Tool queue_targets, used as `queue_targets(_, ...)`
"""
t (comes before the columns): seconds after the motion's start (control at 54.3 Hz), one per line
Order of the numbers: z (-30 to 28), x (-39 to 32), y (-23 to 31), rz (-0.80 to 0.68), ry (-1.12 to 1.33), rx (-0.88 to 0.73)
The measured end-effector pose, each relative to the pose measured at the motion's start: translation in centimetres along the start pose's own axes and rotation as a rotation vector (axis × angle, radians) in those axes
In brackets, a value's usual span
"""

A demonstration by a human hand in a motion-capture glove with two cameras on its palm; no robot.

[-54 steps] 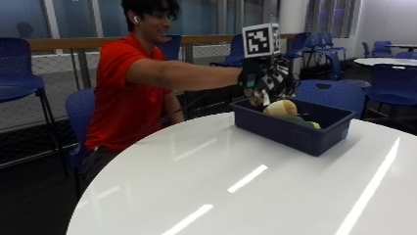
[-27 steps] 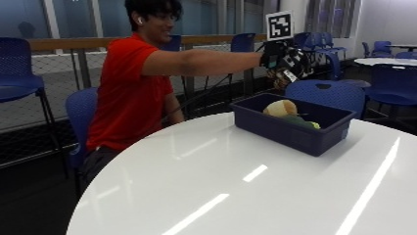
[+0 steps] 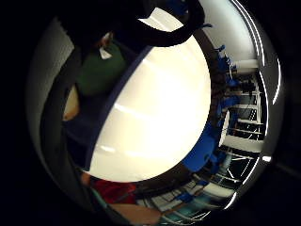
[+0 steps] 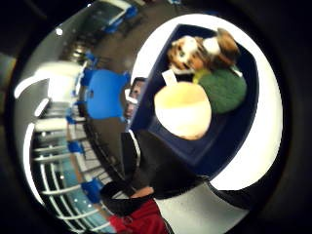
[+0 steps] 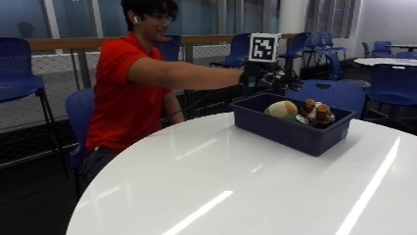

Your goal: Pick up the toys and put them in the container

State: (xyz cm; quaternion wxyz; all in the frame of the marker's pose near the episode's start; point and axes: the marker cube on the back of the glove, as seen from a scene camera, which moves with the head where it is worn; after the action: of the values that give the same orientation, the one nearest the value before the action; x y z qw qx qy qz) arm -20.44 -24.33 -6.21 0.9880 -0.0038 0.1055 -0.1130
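Holding my gloved hand [image 5: 270,78] in the air above the blue bin [image 5: 287,128] on the white table [image 5: 215,186]; fingers relaxed, gripping nothing. Cream ball [image 5: 282,108], green toy [image 4: 223,90] and striped animal [image 5: 318,113] lie inside the bin.

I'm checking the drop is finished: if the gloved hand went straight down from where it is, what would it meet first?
Probably the cream plush toy in the blue container; depth is unclear.
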Motion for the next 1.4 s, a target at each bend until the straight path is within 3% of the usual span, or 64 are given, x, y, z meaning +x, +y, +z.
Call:
queue_targets(0.074, 1.8, 2.0, 2.0, -0.068, 0.001, -0.021)
queue_targets(0.258, 4.9, 5.4, 6.7, 0.063, -0.158, -0.074)
queue_targets(0.552, 7.7, 11.7, 13.0, 0.158, -0.112, -0.037)
queue_targets(0.921, 11.7, 15.5, 16.9, 0.252, -0.136, -0.059)
queue_targets(1.399, 11.2, 17.6, 19.0, 0.248, -0.173, -0.016)
